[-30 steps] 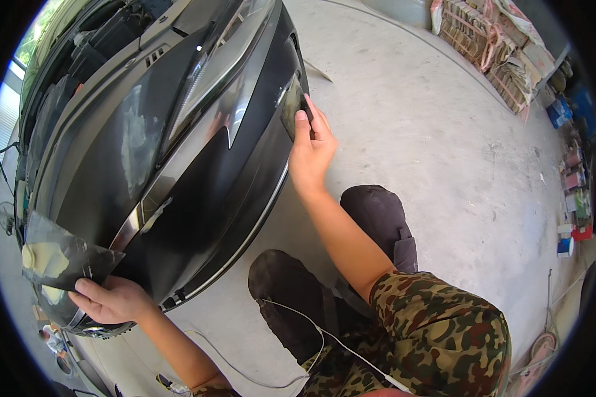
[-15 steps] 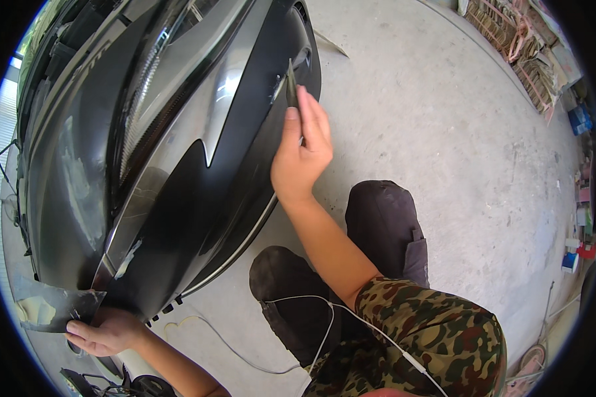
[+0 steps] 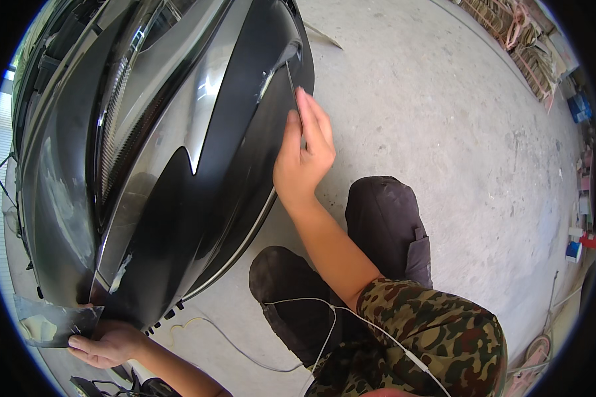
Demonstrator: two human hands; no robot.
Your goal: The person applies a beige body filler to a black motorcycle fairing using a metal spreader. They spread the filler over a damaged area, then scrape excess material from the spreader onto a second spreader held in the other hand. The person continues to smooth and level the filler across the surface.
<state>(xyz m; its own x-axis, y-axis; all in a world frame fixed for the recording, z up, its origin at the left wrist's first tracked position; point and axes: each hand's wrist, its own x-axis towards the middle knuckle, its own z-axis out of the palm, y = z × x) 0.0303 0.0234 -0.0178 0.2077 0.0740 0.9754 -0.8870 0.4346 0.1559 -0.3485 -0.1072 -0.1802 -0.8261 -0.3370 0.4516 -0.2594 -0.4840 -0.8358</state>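
Note:
My left hand [image 3: 104, 344] grips the edge of a dark, flat mixing board [image 3: 66, 319] bearing a lump of cream putty [image 3: 40, 328], close to the car's fender. In my right hand [image 3: 304, 149] is a thin putty spreader [image 3: 290, 78], pinched between thumb and fingers and seen nearly edge-on. Its tip lies over the black bumper [image 3: 235, 178] near the round recess; whether it touches is hard to tell. Just left of the tip is a pale putty smear [image 3: 266, 83]. Another light patch [image 3: 121, 272] marks the bumper by the fender seam.
Beyond the bumper are the headlight [image 3: 120, 112] and the grey fender [image 3: 63, 198] with a broad filler patch. A thin white cable [image 3: 245, 360] crosses my lap and the concrete floor [image 3: 444, 132]. Boxes and parts line the right wall. A thin strip lies past the bumper's far end.
The spreader has turned from showing some of its face to nearly edge-on. The car sits slightly further left in view. My left hand and the board appear slightly lower.

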